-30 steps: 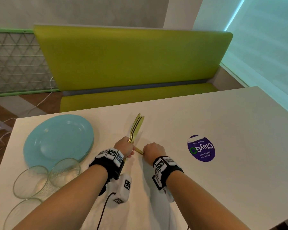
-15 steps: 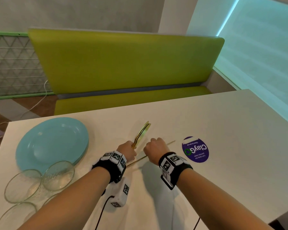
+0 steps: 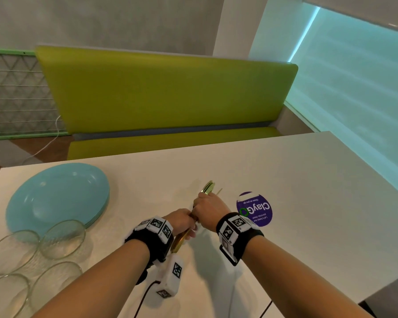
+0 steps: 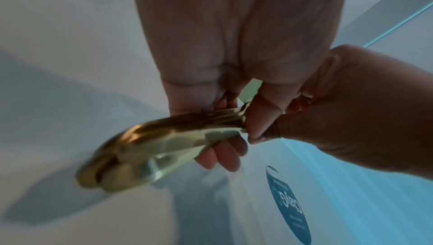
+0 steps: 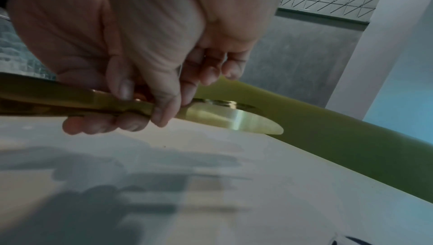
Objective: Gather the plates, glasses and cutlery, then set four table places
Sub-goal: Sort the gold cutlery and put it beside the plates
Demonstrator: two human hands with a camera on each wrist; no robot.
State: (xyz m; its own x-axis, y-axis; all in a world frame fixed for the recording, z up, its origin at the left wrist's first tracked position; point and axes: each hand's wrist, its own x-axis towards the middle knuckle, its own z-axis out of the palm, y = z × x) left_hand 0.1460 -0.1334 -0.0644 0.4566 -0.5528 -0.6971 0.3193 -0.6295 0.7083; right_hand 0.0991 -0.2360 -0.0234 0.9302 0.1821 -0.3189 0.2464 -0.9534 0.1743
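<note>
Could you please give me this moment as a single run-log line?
left hand: grips cutlery | right hand: grips cutlery | plates: stacked | glasses: beside plates | places: unset

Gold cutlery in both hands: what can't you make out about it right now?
- Piece count and types of the gold cutlery: head view, right hand and left hand cover the middle.
- Handle ends: left wrist view, motion-blurred.
- Far tips: right wrist view shows one rounded blade only; fingers hide the rest.
</note>
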